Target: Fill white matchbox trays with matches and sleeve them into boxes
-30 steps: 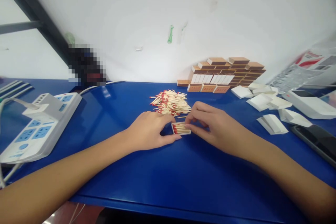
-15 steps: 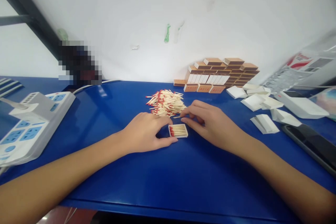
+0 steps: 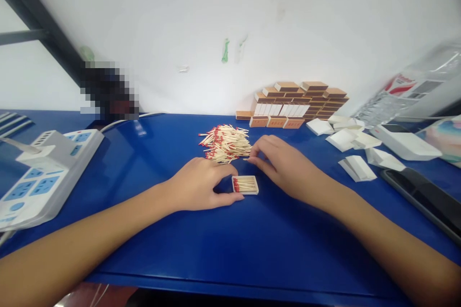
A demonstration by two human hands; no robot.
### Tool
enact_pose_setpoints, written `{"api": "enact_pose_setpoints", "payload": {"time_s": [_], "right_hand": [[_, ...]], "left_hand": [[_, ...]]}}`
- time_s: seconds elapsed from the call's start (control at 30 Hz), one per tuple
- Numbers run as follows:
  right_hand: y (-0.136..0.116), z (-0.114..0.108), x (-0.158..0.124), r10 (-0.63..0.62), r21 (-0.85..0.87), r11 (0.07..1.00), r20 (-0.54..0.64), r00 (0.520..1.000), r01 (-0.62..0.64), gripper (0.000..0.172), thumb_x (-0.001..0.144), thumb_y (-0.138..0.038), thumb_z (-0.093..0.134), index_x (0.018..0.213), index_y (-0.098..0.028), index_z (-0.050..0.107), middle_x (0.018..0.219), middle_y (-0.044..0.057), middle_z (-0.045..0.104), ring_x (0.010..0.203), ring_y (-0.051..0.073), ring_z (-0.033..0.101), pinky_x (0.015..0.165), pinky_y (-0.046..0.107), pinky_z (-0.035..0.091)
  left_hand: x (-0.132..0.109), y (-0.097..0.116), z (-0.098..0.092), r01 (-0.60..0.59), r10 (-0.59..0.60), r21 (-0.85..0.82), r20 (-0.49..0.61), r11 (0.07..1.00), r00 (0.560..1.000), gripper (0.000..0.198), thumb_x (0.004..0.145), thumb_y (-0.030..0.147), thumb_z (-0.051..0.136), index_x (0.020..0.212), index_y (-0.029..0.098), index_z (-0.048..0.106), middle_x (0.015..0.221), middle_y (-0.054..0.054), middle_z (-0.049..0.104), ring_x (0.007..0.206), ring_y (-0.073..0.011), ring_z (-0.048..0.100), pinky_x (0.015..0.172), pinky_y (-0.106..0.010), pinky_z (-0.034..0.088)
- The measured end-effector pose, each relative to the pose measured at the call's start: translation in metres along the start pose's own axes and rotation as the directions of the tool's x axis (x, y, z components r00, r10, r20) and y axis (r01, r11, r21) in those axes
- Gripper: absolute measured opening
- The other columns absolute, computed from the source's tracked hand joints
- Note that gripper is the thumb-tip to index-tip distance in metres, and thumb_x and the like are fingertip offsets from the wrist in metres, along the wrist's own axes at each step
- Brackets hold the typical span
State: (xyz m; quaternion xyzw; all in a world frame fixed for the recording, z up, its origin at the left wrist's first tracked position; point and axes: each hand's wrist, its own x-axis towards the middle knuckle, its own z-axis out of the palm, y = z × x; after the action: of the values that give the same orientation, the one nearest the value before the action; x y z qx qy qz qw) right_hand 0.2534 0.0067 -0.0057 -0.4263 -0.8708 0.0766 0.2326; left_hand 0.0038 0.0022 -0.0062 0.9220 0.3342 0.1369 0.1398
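Note:
A small white matchbox tray (image 3: 256,185) lies on the blue table, holding a layer of matches with their red heads to the left. My left hand (image 3: 198,184) grips the tray's left end, thumb on the near side and index finger on the far side. Just beyond it is a loose heap of red-tipped matches (image 3: 228,143). My right hand (image 3: 275,156) is at the heap's near right edge, thumb and index finger pinched together. A short bit of a match (image 3: 246,159) sticks out from those fingertips; the rest is hidden.
Stacked matchboxes (image 3: 288,100) stand against the wall behind the heap. On the right are several white paper trays (image 3: 342,139), a white box (image 3: 405,143), a dark phone (image 3: 425,196) and a plastic bottle (image 3: 399,86). A power strip (image 3: 46,177) is on the left.
My right thumb and index finger have come closer together by the heap, and less of the match shows. My left hand stays on the tray. The whole view has shifted slightly.

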Motion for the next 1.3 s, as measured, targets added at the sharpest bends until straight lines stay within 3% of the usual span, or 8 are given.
{"api": "enact_pose_setpoints", "payload": {"time_s": [0.13,0.3,0.5,0.63,0.83,1.0,1.2,1.3], "right_hand": [[0.002,-0.006,-0.003,0.082,0.038,0.996,-0.064,0.995,-0.08,0.01,0.104,-0.027,0.053,0.101,-0.021,0.061,0.095,0.007,0.067,0.085,0.021,0.061,0.076,0.033,0.048],[-0.001,-0.007,-0.005,0.004,0.033,0.999,-0.039,0.999,-0.002,0.03,0.107,-0.024,0.043,0.129,-0.022,0.065,0.102,0.009,0.067,0.088,0.022,0.063,0.078,0.035,0.05],[-0.013,-0.008,-0.005,0.248,0.36,0.915,-0.143,0.958,-0.183,0.021,0.101,-0.04,0.063,0.103,-0.022,0.074,0.085,0.004,0.071,0.069,0.017,0.063,0.061,0.029,0.05],[-0.017,-0.001,-0.004,0.3,0.508,0.83,-0.058,0.952,-0.231,0.026,0.097,-0.047,0.069,0.095,-0.022,0.075,0.091,0.004,0.074,0.077,0.018,0.066,0.066,0.03,0.053],[-0.012,0.003,-0.004,0.204,0.337,0.93,-0.144,0.968,-0.146,0.018,0.098,-0.039,0.067,0.096,-0.023,0.077,0.089,0.003,0.064,0.061,0.012,0.047,0.057,0.029,0.042],[-0.008,-0.005,0.025,0.044,0.101,0.995,-0.161,0.986,-0.028,0.013,0.098,-0.03,0.066,0.095,-0.021,0.075,0.081,0.002,0.061,0.067,0.015,0.053,0.065,0.031,0.042],[-0.004,-0.008,0.075,0.052,-0.155,0.987,0.034,0.998,-0.046,0.022,0.094,-0.039,0.072,0.103,-0.02,0.077,0.103,0.009,0.07,0.086,0.023,0.063,0.072,0.036,0.045],[-0.003,-0.009,0.085,0.091,-0.233,0.971,0.119,0.989,-0.061,0.017,0.091,-0.035,0.075,0.097,-0.019,0.079,0.099,0.009,0.071,0.085,0.024,0.063,0.069,0.037,0.042]], "left_hand": [[0.0,0.0,0.0,-0.01,0.01,-0.007,-0.005,1.0,1.0,0.035,0.093,0.053,0.068,0.107,0.021,0.073,0.061,0.005,0.059,0.053,-0.0112,0.056,0.054,-0.023,0.036],[0.0,-0.001,0.001,-0.009,0.01,0.023,-0.017,1.0,1.0,0.035,0.092,0.053,0.069,0.106,0.021,0.073,0.063,0.004,0.06,0.054,-0.0112,0.057,0.054,-0.023,0.038],[-0.001,-0.005,0.001,0.03,-0.023,0.063,-0.111,0.998,0.994,0.036,0.093,0.053,0.067,0.108,0.021,0.074,0.06,0.004,0.06,0.051,-0.0117,0.054,0.055,-0.024,0.036],[0.0,-0.004,-0.002,0.06,-0.047,0.069,-0.185,0.996,0.982,0.037,0.093,0.053,0.067,0.109,0.021,0.075,0.056,0.005,0.058,0.049,-0.0116,0.053,0.055,-0.024,0.036],[0.0,-0.002,-0.002,0.097,-0.082,0.062,-0.209,0.993,0.974,0.036,0.092,0.052,0.068,0.108,0.021,0.075,0.055,0.004,0.059,0.05,-0.0128,0.055,0.054,-0.025,0.036],[-0.002,-0.002,0.0,0.093,-0.085,0.064,-0.117,0.994,0.99,0.038,0.092,0.054,0.067,0.109,0.021,0.074,0.064,0.002,0.066,0.055,-0.0148,0.061,0.056,-0.026,0.037],[-0.002,-0.001,0.001,0.078,-0.071,0.132,-0.059,0.988,0.996,0.039,0.094,0.057,0.064,0.103,0.02,0.074,0.071,-0.002,0.071,0.062,-0.0202,0.067,0.055,-0.029,0.036],[-0.002,-0.004,0.0,0.072,-0.065,0.157,-0.051,0.985,0.997,0.04,0.094,0.057,0.062,0.103,0.02,0.073,0.072,-0.003,0.072,0.065,-0.0221,0.069,0.055,-0.03,0.037]]}}
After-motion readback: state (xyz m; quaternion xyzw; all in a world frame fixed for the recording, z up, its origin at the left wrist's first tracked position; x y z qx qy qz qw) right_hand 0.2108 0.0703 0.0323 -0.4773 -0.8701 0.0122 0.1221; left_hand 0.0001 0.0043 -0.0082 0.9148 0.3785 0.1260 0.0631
